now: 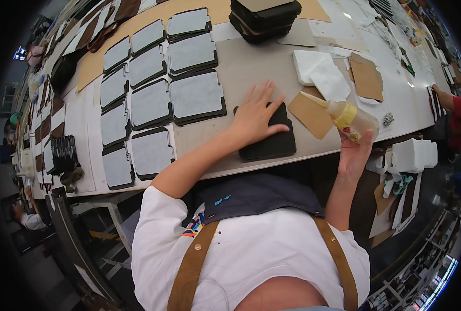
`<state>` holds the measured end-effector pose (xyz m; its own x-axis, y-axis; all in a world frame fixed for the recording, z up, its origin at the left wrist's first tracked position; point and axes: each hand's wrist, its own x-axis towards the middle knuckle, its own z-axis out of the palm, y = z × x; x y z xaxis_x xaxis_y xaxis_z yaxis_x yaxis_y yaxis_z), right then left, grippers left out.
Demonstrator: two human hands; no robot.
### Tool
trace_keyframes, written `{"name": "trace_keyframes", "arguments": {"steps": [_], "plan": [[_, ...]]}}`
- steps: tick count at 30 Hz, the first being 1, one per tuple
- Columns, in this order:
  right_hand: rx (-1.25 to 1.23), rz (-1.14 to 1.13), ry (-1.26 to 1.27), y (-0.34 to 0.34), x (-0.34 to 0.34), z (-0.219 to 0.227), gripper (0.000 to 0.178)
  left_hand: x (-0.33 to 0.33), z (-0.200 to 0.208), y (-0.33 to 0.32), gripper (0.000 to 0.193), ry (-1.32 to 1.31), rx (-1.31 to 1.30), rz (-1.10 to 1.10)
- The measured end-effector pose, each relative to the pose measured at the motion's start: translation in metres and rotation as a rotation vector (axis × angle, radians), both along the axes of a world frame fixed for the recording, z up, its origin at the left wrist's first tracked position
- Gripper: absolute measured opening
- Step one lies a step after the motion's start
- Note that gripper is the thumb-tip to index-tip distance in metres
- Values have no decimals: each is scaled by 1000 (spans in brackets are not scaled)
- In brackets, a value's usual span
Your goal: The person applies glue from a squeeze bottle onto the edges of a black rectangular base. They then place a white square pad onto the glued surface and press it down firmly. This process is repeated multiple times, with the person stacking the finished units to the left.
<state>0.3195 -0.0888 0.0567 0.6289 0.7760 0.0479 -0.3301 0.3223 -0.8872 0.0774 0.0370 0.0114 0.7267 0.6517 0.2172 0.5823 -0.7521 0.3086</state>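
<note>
My left hand (256,115) lies flat with its fingers spread on a black rectangular piece (269,144) near the table's front edge. In my right hand (356,150) is a translucent squeeze bottle (356,122) with a yellow band and a long pointed nozzle. The bottle is tilted, its nozzle pointing up and to the left over a brown card piece (309,115). White sheets (321,72) lie just beyond that card. To the left, several black pieces topped with light grey panels (196,96) are laid out in overlapping rows.
A tall stack of black pieces (264,20) stands at the far middle. Brown cards (366,78) lie to the right, near a small crumpled item (388,118). White padded material (414,155) sits below the table's right edge. Another person's arm (443,98) reaches in at far right.
</note>
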Motion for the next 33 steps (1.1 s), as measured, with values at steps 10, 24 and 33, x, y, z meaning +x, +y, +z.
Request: {"name": "trace_keyframes", "arguments": {"steps": [10, 24, 33], "plan": [[32, -85, 56, -7, 7, 3, 60, 12, -3, 24, 54, -78, 74, -19], [-69, -200, -388, -9, -21, -12, 62, -58, 52, 40, 10, -386, 214, 392], [-132, -161, -563, -4, -38, -20, 60, -93, 42, -3, 14, -537, 138, 520]]}}
